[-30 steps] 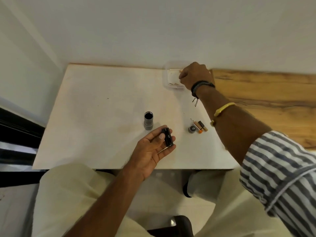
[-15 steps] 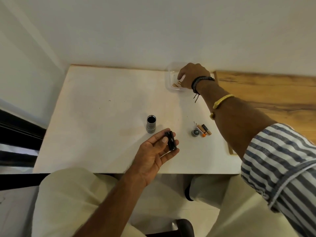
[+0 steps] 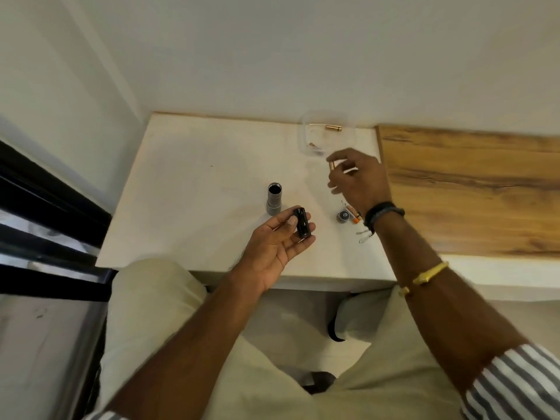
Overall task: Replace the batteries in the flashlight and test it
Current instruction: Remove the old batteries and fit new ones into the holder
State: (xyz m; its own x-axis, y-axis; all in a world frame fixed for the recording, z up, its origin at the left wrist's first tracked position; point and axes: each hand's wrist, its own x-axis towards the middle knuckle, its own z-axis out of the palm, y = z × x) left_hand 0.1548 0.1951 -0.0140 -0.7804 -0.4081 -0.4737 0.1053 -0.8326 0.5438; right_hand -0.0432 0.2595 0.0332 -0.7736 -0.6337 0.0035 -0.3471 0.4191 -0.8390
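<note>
My left hand (image 3: 277,248) lies palm up above the table's near edge and holds a black battery holder (image 3: 302,222) between thumb and fingers. The grey flashlight body (image 3: 274,199) stands upright on the white table (image 3: 188,189), open end up, just beyond that hand. My right hand (image 3: 357,177) hovers over the table right of the body and pinches a gold battery (image 3: 331,166) at its fingertips. The round tail cap (image 3: 343,215) and used batteries with an orange tip (image 3: 355,216) lie below my right wrist.
A clear plastic container (image 3: 306,137) sits at the table's far edge with a gold battery (image 3: 333,127) in it. A wooden surface (image 3: 469,189) adjoins the table on the right. A white wall rises behind; dark frames run along the left.
My right hand has come out of the clear container toward me, now pinching a gold battery. My left hand still holds the black holder in about the same place.
</note>
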